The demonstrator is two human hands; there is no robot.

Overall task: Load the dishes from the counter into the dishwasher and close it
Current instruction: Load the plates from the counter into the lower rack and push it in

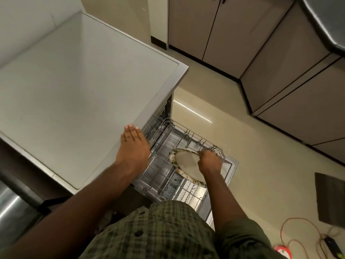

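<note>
Plate with a patterned rim stands on edge, tilted, in the lower rack of the dishwasher, toward the rack's outer side, away from the machine's opening. The right hand holds it by the upper part of its rim, fingers curled round the edge (the fingertips themselves are hidden behind the plate and the knuckles). The wire rack is pulled out over the lowered door, and apart from the plate its tines look bare from this angle; part of the rack near the person is hidden by the right forearm and the plaid shirt.

The left hand lies flat, palm down, on the front edge of the grey counter, right above the dishwasher opening, its fingers straight and close together and holding nothing.

On the beige floor, well clear of the dishwasher's far corner, lie a dark mat and a looping orange cable. Brown cabinet doors run along the far wall, and a steel surface shows at the lower left edge beside the counter.
</note>
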